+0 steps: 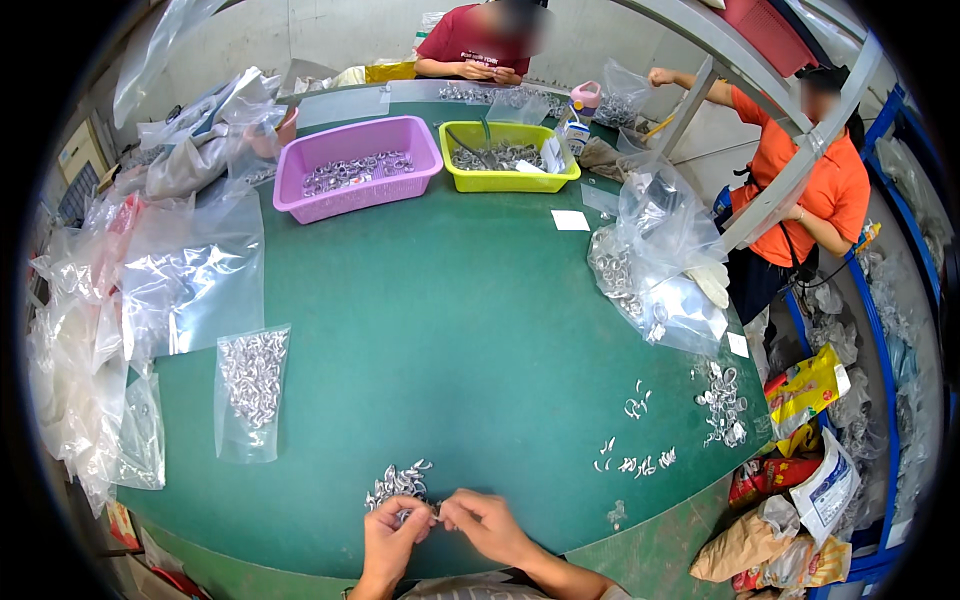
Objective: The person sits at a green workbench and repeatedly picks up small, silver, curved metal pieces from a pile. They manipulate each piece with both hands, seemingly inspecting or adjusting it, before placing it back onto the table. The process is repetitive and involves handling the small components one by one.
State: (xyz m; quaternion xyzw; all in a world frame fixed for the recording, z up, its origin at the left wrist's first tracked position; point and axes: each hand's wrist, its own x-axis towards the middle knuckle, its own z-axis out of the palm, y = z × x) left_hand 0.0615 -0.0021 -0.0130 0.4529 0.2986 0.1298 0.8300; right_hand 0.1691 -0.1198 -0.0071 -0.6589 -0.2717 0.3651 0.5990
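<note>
Close to the table's near edge my left hand and my right hand meet, fingertips pinched together. Between them sits a small shiny metal piece, ring-like, though its exact shape is too small to make out. Just beyond my left hand lies a heap of silvery ring-like metal pieces, partly hidden by the fingers. Farther left a clear plastic bag full of similar small pieces lies flat. Loose curved pieces are scattered to the right, with a pile of metal rings by the right edge.
A purple basket and a yellow-green basket hold metal pieces at the back of the green table. Plastic bags cover the left side; bagged rings lie right. Two people are beyond the table, one beside a metal frame.
</note>
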